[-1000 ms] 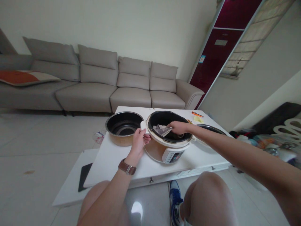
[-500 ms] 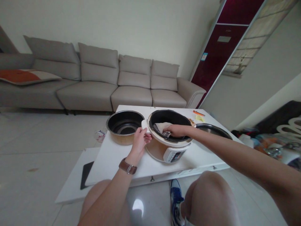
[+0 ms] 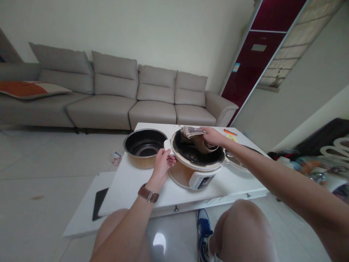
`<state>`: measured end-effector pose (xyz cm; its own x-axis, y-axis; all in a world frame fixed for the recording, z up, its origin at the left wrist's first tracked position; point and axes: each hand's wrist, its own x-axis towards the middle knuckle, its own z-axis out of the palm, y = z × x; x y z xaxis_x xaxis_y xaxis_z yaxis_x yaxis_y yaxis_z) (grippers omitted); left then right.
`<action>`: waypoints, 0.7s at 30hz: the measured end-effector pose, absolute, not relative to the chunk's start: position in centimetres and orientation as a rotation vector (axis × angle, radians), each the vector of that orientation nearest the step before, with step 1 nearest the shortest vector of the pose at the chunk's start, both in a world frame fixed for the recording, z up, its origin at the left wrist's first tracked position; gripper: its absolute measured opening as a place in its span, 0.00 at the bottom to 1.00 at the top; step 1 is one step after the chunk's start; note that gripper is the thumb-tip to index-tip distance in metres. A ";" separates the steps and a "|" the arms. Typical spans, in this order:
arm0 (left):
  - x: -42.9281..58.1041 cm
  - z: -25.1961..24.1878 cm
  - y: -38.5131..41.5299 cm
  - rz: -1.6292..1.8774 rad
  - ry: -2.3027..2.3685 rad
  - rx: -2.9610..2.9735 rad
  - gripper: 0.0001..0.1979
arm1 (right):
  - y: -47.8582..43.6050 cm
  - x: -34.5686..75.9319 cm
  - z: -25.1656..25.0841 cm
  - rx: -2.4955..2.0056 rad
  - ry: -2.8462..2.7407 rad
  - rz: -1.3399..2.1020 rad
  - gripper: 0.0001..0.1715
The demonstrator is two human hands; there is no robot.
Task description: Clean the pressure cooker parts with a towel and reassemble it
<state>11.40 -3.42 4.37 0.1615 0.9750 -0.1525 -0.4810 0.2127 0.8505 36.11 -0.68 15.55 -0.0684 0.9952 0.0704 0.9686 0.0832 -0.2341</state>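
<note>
A cream rice cooker [image 3: 196, 171] with a dark inside stands tilted toward me on a white table [image 3: 128, 189]. My left hand [image 3: 161, 165], with a brown watch on its wrist, grips the cooker's left handle. My right hand [image 3: 213, 137] is closed on a brownish cloth [image 3: 196, 136] and holds it over the cooker's far rim, partly hanging into the opening. The removed inner pot [image 3: 144, 147], black inside and gold outside, sits just left of the cooker.
The cooker's lid [image 3: 240, 157] lies on the table behind my right forearm. An orange pen [image 3: 229, 132] and a yellow scrap are at the table's far corner. A dark tablet [image 3: 98, 203] lies on a lower shelf. A grey sofa [image 3: 114, 98] lines the back wall. My knees are below the table edge.
My right hand has lifted the cloth from inside the cooker up to its far rim. My left hand has stayed on the handle.
</note>
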 end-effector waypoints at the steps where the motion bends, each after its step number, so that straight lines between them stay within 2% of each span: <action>1: 11.4 4.3 -3.4 1.190 0.834 0.747 0.16 | -0.7 35.6 15.2 -2.006 -2.192 0.144 0.24; 4: 11.5 4.3 -3.3 1.190 0.850 0.745 0.16 | -0.8 34.0 13.4 -2.049 -2.415 0.201 0.28; 9: 11.4 4.3 -3.3 1.189 0.835 0.750 0.17 | -1.0 32.1 11.2 -1.800 -2.735 0.554 0.34; 12: 11.3 4.4 -3.4 1.184 0.819 0.749 0.17 | -1.2 32.4 11.7 -1.674 -2.822 0.807 0.34; 15: 11.3 4.4 -3.4 1.179 0.821 0.734 0.17 | -1.3 33.8 13.6 -1.782 -2.807 1.024 0.34; 17: 11.3 4.4 -3.3 1.175 0.822 0.728 0.17 | -1.0 35.1 15.1 -1.794 -2.760 0.980 0.33; 21: 11.3 4.4 -3.3 1.174 0.823 0.728 0.17 | 0.2 37.4 17.5 -1.690 -2.577 0.509 0.31</action>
<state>11.29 -3.28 4.41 0.1756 0.9700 -0.1684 -0.4894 0.2344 0.8400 37.41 0.20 17.52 -0.4145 0.8956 -0.1613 0.8897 0.3615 -0.2789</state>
